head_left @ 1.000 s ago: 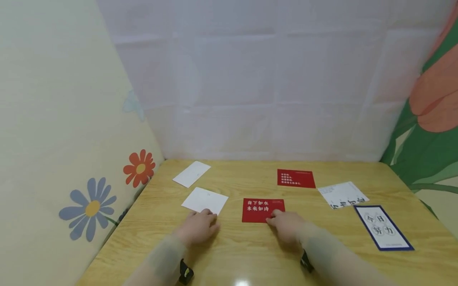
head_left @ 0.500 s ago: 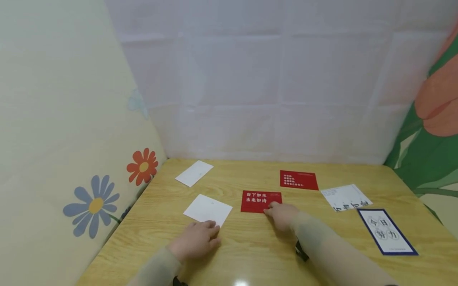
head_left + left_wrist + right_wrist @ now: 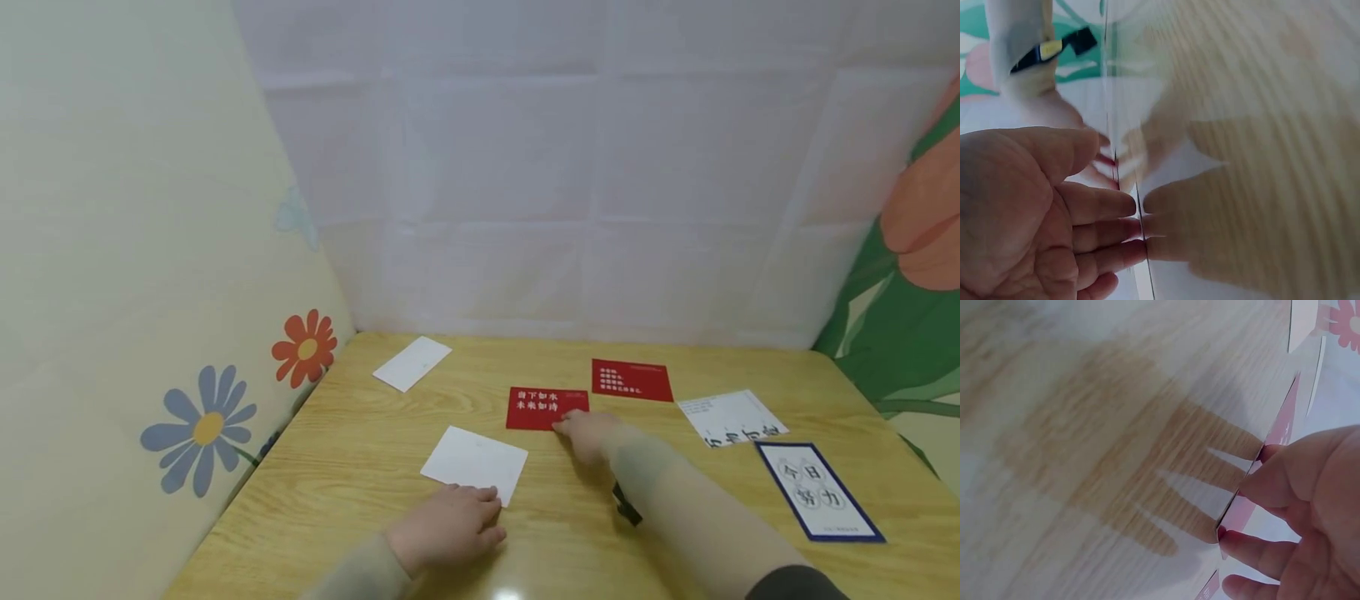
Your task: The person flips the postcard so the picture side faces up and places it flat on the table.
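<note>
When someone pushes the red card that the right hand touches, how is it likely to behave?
The red card probably slides easily, since the table looks glossy. It looks thin, so likely is light. Its straight edges suggest some stiffness.

Wood tabletop (image 3: 300, 492) lies free at nine o'clock from the left hand (image 3: 450, 529); the right forearm (image 3: 690, 508) bars three, clearance unclear.

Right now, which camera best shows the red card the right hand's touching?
The head view: nearly all of the red card and its white writing show, with the right hand over one corner. The right wrist view shows it nearly edge-on; in the left wrist view I can't make it out.
</note>
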`<action>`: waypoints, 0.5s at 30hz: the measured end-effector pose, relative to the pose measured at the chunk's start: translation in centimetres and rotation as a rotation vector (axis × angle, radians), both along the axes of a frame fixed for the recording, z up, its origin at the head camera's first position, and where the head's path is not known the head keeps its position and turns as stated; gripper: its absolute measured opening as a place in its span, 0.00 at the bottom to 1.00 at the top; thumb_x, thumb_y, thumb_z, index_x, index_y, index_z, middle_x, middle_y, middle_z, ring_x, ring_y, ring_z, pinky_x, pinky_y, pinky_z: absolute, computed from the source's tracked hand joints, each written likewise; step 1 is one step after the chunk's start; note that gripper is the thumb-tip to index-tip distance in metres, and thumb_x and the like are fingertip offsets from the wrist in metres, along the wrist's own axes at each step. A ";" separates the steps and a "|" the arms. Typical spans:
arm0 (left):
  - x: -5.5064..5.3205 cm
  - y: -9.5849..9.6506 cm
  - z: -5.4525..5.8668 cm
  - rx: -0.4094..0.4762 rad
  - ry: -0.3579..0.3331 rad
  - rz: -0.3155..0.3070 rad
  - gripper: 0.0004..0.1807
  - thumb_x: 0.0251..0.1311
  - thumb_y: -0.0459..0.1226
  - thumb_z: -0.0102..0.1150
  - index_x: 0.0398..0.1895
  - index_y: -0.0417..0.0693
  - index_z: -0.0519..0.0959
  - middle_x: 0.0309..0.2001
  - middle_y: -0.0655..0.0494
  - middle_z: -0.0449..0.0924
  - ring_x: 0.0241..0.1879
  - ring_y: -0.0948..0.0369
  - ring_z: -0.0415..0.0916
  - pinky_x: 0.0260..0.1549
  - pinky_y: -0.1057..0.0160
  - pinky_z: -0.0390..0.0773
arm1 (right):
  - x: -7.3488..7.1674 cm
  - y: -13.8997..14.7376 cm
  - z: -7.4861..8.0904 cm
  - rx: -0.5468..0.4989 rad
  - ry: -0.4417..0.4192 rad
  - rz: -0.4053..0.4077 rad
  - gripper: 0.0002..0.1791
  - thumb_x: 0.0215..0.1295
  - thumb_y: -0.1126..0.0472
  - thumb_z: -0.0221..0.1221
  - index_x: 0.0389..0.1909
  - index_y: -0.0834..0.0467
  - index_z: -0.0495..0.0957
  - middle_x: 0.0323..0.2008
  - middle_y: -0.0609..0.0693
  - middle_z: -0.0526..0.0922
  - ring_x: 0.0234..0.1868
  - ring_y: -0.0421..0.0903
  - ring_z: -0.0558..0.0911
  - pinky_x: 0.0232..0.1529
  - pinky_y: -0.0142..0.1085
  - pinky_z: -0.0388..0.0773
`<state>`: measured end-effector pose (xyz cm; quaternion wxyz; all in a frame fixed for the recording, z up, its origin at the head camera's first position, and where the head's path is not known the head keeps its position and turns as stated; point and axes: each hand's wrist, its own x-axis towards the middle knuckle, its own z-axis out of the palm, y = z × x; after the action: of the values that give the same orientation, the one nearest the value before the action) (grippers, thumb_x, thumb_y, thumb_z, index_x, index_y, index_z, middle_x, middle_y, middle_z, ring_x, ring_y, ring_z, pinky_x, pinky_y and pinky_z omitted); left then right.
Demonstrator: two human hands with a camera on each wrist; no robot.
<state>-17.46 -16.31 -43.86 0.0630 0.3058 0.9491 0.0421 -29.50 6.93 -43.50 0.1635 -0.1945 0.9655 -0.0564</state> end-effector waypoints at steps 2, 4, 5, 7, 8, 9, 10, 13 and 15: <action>0.0 0.7 0.0 -0.004 0.003 -0.025 0.24 0.66 0.53 0.51 0.52 0.45 0.80 0.58 0.51 0.76 0.58 0.53 0.73 0.58 0.49 0.68 | -0.3 0.1 0.0 -0.006 -0.006 -0.005 0.29 0.67 0.69 0.51 0.68 0.47 0.68 0.70 0.50 0.63 0.70 0.55 0.61 0.67 0.52 0.57; -0.1 1.4 -0.1 -0.003 0.006 -0.054 0.21 0.66 0.52 0.51 0.46 0.46 0.82 0.57 0.53 0.76 0.56 0.54 0.74 0.57 0.51 0.69 | -0.6 0.1 0.0 -0.008 -0.012 -0.015 0.28 0.68 0.67 0.51 0.68 0.47 0.67 0.70 0.49 0.63 0.70 0.53 0.61 0.68 0.51 0.56; -0.1 1.7 -0.2 -0.005 0.009 -0.068 0.20 0.67 0.52 0.50 0.43 0.47 0.82 0.57 0.53 0.76 0.56 0.55 0.74 0.57 0.52 0.69 | -0.8 0.1 0.0 -0.012 -0.013 -0.019 0.28 0.68 0.66 0.51 0.68 0.48 0.67 0.70 0.49 0.63 0.70 0.53 0.61 0.68 0.51 0.55; -0.1 2.3 -0.3 -0.009 0.015 -0.092 0.19 0.67 0.52 0.49 0.40 0.49 0.82 0.57 0.54 0.76 0.57 0.56 0.73 0.57 0.52 0.69 | -1.0 0.1 0.0 -0.013 -0.010 -0.020 0.27 0.69 0.64 0.52 0.68 0.49 0.67 0.70 0.49 0.64 0.71 0.52 0.60 0.68 0.50 0.55; 0.0 2.6 -0.3 -0.009 0.013 -0.101 0.18 0.68 0.52 0.49 0.39 0.49 0.81 0.58 0.55 0.76 0.57 0.57 0.73 0.57 0.53 0.69 | -1.2 0.1 0.0 -0.013 -0.006 -0.011 0.27 0.68 0.64 0.52 0.68 0.50 0.67 0.69 0.49 0.64 0.71 0.52 0.60 0.68 0.49 0.55; 0.0 2.8 -0.4 -0.016 0.022 -0.111 0.17 0.68 0.52 0.49 0.39 0.50 0.81 0.58 0.56 0.76 0.57 0.58 0.73 0.57 0.54 0.69 | -1.3 0.1 0.0 -0.012 -0.004 -0.008 0.27 0.68 0.64 0.52 0.68 0.50 0.67 0.69 0.49 0.64 0.71 0.51 0.60 0.69 0.49 0.55; 0.0 3.1 -0.4 -0.023 0.030 -0.119 0.17 0.68 0.52 0.48 0.39 0.51 0.81 0.58 0.56 0.75 0.58 0.59 0.72 0.57 0.54 0.69 | -1.4 0.1 0.0 -0.011 -0.003 -0.003 0.27 0.68 0.64 0.52 0.68 0.51 0.66 0.69 0.48 0.64 0.71 0.51 0.60 0.69 0.48 0.54; -0.1 3.8 -0.5 -0.028 0.043 -0.136 0.19 0.67 0.53 0.48 0.44 0.50 0.81 0.59 0.57 0.75 0.59 0.59 0.71 0.57 0.54 0.69 | -1.6 0.1 0.1 -0.009 -0.004 0.002 0.26 0.68 0.65 0.51 0.68 0.52 0.67 0.69 0.48 0.64 0.71 0.51 0.60 0.69 0.48 0.54; -0.1 4.3 -0.6 -0.031 0.050 -0.150 0.20 0.67 0.54 0.48 0.45 0.50 0.81 0.59 0.58 0.75 0.58 0.59 0.71 0.56 0.55 0.69 | -1.8 0.1 0.1 -0.008 -0.010 -0.007 0.26 0.69 0.65 0.50 0.68 0.51 0.67 0.70 0.47 0.63 0.71 0.50 0.59 0.69 0.47 0.54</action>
<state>-17.58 -12.04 -44.45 0.0471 0.3758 0.9254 0.0153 -31.25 7.04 -43.43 0.1674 -0.1916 0.9651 -0.0620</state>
